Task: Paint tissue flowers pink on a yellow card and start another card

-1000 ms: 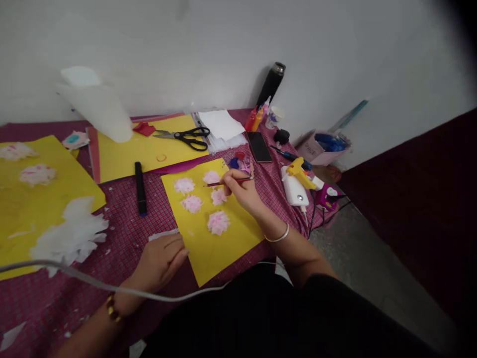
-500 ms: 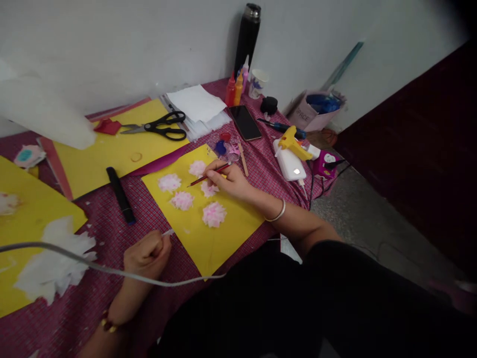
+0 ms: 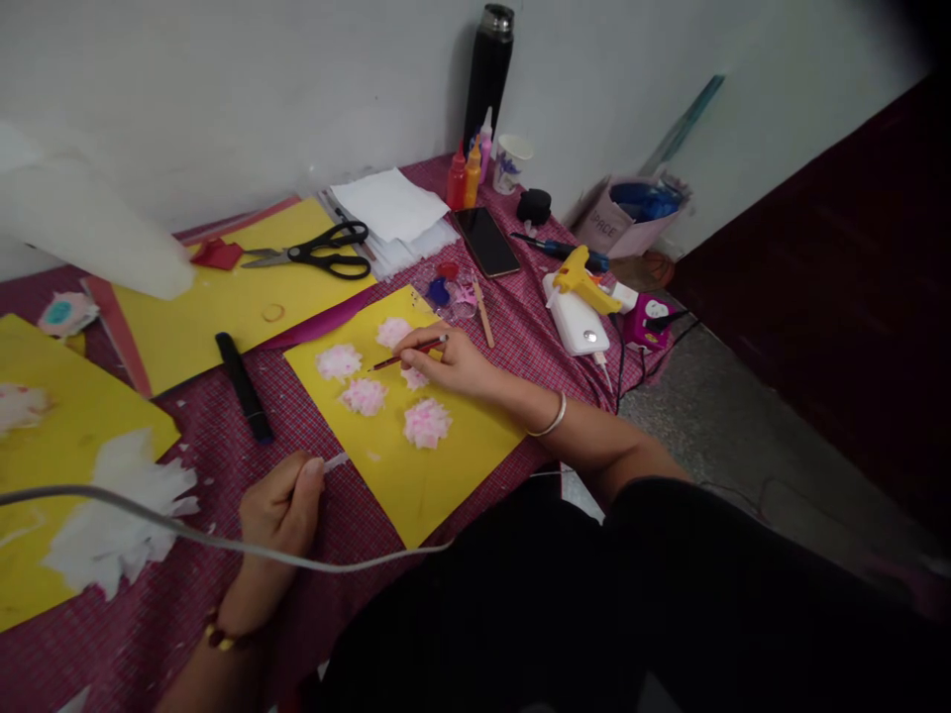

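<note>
My right hand (image 3: 450,360) holds a dark red pencil (image 3: 401,357) over a yellow sheet (image 3: 416,495), its point angled left and down between the pink-and-white paper flowers. Several of these flowers lie on the sheet: one (image 3: 426,423) is nearest me, another (image 3: 364,396) is left of the hand, and one is partly hidden under my fingers. Beside the sheet's left edge, my left hand (image 3: 280,505) is closed, with a thin whitish strip (image 3: 336,461) sticking out between thumb and fingers. What the strip is made of I cannot tell.
Black scissors (image 3: 327,250) and a black marker (image 3: 244,388) lie left. A paint palette (image 3: 444,289), phone (image 3: 486,241) and yellow glue gun (image 3: 583,279) sit beyond my right hand. A grey cable (image 3: 223,541) crosses in front of my left wrist.
My right hand has shifted slightly left with the pencil, which lies flatter now. My left hand has turned a little, its thumb showing more, still pinching the strip.
</note>
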A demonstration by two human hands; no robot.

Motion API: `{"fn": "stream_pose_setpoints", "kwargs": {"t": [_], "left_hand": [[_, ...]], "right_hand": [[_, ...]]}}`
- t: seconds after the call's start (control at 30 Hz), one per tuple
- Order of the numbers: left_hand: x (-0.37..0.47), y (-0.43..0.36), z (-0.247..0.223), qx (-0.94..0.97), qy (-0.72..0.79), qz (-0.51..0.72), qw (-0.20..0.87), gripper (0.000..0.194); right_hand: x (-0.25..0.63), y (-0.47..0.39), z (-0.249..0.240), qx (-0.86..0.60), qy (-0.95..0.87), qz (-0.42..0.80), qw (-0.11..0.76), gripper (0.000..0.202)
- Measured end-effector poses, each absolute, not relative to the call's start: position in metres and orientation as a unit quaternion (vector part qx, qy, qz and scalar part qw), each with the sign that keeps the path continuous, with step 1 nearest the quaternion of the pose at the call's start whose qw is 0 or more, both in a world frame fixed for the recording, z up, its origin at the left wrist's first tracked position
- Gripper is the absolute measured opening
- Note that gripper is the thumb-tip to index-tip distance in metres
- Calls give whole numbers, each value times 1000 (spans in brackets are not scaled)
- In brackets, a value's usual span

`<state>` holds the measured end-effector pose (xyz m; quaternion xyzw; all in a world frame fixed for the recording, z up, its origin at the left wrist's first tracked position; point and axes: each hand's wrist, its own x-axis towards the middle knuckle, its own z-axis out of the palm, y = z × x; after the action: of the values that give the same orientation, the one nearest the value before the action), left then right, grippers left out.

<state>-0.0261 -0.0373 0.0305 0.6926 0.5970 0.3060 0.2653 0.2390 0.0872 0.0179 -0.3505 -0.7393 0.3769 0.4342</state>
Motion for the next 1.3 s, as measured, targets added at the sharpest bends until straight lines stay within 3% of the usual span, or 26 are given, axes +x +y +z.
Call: {"fn": "stream_pose_setpoints", "kwargs": {"t": [0.5,0.77,1.3], "left_hand": [[-24,-34,28,702,585,296,279,36],[-26,-26,20,717,545,318,297,30],[-27,-24,17,758,527,295,245,28]], "right_hand": [[236,81,24,-390,-722,418,389,25],[239,83,24,-367,-734,360,444,24],[235,84,22,-386,-793,291,371,24]]}}
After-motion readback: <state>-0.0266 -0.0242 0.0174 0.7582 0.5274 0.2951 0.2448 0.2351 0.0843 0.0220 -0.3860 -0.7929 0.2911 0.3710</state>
